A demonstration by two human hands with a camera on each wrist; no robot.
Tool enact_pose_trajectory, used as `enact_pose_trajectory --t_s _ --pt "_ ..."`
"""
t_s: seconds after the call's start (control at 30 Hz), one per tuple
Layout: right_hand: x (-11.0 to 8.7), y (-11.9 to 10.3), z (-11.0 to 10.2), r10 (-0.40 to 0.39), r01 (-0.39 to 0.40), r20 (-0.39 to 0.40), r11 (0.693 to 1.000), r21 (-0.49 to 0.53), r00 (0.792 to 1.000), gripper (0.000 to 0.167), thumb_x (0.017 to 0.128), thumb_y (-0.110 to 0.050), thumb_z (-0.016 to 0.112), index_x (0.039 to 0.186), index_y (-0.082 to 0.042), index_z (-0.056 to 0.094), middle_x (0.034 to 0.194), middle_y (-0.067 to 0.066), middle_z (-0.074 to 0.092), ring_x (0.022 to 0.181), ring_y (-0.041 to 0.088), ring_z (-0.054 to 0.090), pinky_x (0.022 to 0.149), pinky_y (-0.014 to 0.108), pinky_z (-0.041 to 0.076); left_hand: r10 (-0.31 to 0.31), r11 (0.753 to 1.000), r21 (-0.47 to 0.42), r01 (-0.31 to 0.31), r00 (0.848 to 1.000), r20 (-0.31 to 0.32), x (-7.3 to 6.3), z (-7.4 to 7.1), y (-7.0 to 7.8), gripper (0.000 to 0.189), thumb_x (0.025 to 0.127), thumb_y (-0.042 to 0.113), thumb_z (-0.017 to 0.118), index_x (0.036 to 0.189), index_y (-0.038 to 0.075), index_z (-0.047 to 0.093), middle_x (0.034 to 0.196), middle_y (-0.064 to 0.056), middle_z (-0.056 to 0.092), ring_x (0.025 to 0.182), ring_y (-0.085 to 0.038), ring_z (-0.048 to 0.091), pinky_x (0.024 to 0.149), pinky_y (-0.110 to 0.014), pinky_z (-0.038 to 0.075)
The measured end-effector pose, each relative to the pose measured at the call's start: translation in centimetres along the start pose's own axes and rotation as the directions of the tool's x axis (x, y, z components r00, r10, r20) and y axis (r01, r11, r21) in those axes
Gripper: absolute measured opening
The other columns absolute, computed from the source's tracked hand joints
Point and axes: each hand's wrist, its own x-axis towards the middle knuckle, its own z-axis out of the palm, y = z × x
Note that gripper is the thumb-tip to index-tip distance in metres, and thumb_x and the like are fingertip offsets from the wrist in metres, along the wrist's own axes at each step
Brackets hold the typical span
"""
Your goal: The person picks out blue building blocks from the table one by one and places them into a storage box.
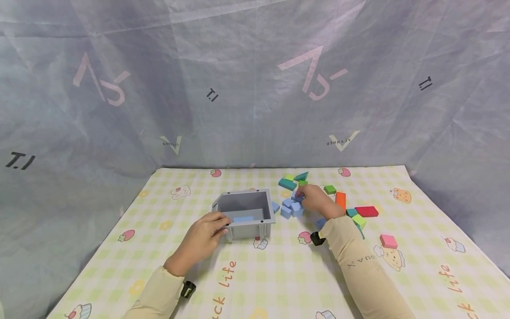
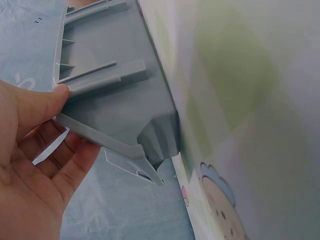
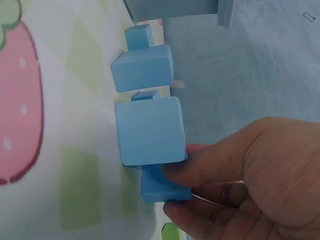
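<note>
With the thumb outside and the fingers over the edge, my left hand [image 1: 205, 232] grips the near left rim of a grey plastic bin [image 1: 249, 231]. One flat blue piece [image 1: 243, 219] lies inside it. Right of the bin, my right hand [image 1: 316, 199] pinches a blue block [image 3: 160, 182] between thumb and fingers, at the back of a cluster of blue blocks. A larger blue block [image 3: 150, 131] stands nearest in the right wrist view, partly in front of the pinched one. Whether the pinched block is off the cloth, I cannot tell.
Green and teal blocks [image 1: 287, 184] lie behind the right hand. An orange block [image 1: 340, 200], a red block [image 1: 366, 212] and several green ones are to its right, with a pink block [image 1: 388, 241] closer. A checked cloth [image 1: 159, 266] covers the table; a grey curtain [image 1: 247, 110] hangs behind.
</note>
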Motion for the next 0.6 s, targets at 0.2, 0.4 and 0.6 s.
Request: enact_pose_trajectory --t_s 0.2,0.4,0.6 --pt "0.1 0.3 0.2 0.012 -0.011 -0.025 1.0 0.007 1.0 0.035 0.078 0.013 0.054 0.104 0.0 0.074 0.104 0.012 0.07 0.1 0.03 0.063 0.095 0.05 0.05 0.013 1.0 0.011 -0.013 1.0 -0.014 0.0 0.2 -0.2 0.02 0.089 0.006 0.075 0.109 0.01 0.076 0.104 0.004 0.067 0.09 -0.011 0.059 0.074 -0.029 0.052" --pt "-0.1 0.7 -0.1 0.039 -0.038 -0.057 0.999 0.014 0.998 0.035 0.08 0.012 0.054 0.107 0.002 0.073 0.108 0.016 0.069 0.103 0.032 0.062 0.096 0.05 0.049 0.018 1.0 0.009 -0.017 1.0 -0.022 -0.1 0.2 -0.2 0.021 0.088 0.006 0.076 0.108 0.01 0.076 0.103 0.005 0.066 0.09 -0.011 0.059 0.073 -0.03 0.052" --pt "-0.3 0.4 -1.0 -0.008 0.015 -0.236 0.999 0.03 0.972 0.03 0.083 0.011 0.054 0.105 0.004 0.073 0.102 0.018 0.071 0.094 0.033 0.064 0.089 0.05 0.052 -0.003 1.0 0.007 0.003 1.0 -0.001 -0.1 0.0 0.0 0.02 0.09 0.007 0.074 0.11 0.01 0.076 0.105 0.004 0.067 0.092 -0.011 0.06 0.075 -0.03 0.053"
